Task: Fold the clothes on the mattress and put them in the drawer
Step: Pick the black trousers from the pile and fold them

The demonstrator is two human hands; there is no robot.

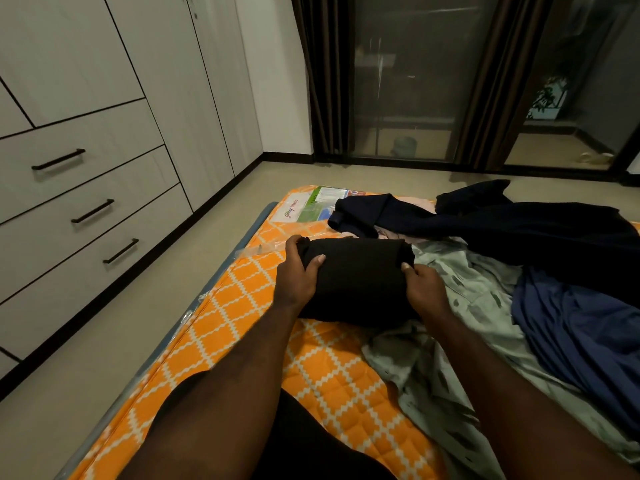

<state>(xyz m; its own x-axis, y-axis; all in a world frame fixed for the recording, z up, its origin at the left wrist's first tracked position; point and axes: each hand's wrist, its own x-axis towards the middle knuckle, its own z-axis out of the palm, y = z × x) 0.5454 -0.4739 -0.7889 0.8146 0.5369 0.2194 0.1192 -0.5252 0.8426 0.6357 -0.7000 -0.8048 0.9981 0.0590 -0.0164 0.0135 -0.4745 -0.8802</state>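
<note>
Well, the mattress (pixel 249 323) lies under me, orange and quilted. Its left edge runs along a strip of bare floor (pixel 121 323), and past that stand the drawers (pixel 86 188), all three closed. The pile (pixel 519 230) of unfolded clothes covers the mattress's right side. The black bundle (pixel 356 278) is folded in front of me, on or just above the mattress, and its right part lies over a grey shirt (pixel 450 341) from the pile. My left hand (pixel 298 271) grips the bundle's left end, thumb on top and fingers curled round the far edge. My right hand (pixel 424 285) pinches its right end. As I judge it, lifting by the ends alone may let the middle sag and the fold open, and the grey shirt may drag along. With both hands full, I cannot pull a drawer. The floor gives room on the left; the pile crowds the right.
</note>
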